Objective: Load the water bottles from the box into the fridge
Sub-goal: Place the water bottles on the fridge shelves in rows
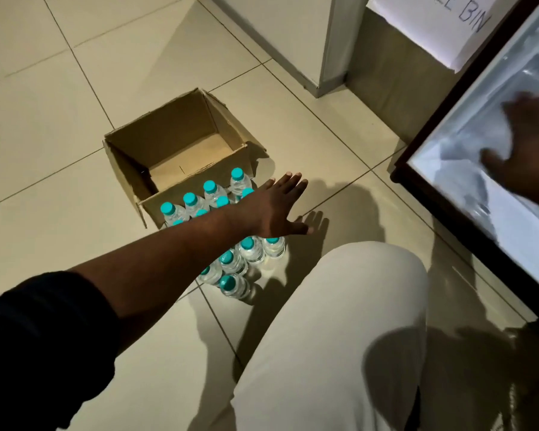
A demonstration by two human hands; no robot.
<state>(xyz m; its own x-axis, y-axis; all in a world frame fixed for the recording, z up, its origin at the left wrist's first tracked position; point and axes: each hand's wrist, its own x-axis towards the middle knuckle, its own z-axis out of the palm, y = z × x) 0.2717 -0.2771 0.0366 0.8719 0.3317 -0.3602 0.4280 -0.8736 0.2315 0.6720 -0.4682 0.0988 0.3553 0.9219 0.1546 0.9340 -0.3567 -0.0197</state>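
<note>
You have the bottles (231,261) standing on the floor (59,119), just in front of the box (175,132). The fridge (442,169) is on your right, well apart from them.

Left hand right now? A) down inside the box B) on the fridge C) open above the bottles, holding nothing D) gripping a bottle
C: the left hand is stretched out with straight fingers above the bottles that stand on the floor beside the box, and nothing is in it.
</note>
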